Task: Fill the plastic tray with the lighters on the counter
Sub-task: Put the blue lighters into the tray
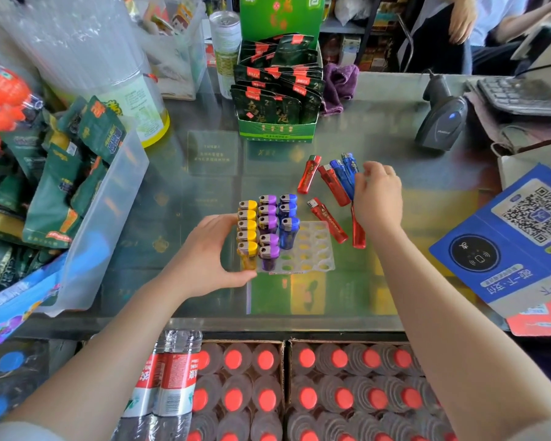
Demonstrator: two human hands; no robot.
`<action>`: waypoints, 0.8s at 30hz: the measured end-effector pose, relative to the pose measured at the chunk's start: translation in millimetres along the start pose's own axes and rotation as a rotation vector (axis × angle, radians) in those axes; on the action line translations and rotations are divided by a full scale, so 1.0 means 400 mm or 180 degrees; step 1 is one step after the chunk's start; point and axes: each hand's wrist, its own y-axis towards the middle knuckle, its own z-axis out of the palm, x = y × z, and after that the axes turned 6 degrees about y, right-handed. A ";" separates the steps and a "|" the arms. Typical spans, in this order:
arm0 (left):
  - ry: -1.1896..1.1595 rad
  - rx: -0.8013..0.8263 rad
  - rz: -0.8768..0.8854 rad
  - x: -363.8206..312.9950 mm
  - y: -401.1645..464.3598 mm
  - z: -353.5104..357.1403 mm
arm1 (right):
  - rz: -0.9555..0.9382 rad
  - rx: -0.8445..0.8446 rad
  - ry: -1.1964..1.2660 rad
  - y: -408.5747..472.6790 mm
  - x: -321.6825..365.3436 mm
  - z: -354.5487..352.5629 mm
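The plastic tray (312, 249) sits on the glass counter (204, 173) and looks a little over half filled: a yellow row, a purple row and three blue lighters (288, 214) stand upright in its left part, while the sockets on its right side are bare. The left hand (210, 259) braces the tray's left edge, thumb and fingers spread around the yellow lighters (247, 230). The right hand (377, 198) reaches over the loose lighters (334, 189) lying just right of the tray, fingers curled on them, though whether one is gripped I cannot tell.
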 end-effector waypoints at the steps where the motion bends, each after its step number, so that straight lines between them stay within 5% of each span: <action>1: 0.0000 -0.0002 0.0010 0.003 0.001 0.002 | 0.0004 0.0000 -0.0090 0.010 0.005 0.007; 16: -0.0168 -0.0044 -0.0014 0.003 0.009 0.001 | 0.0307 0.0474 -0.0250 0.037 0.056 0.018; 24: -0.0291 -0.0172 0.0054 -0.017 -0.026 0.008 | 0.0331 0.0257 0.1586 -0.132 0.108 -0.039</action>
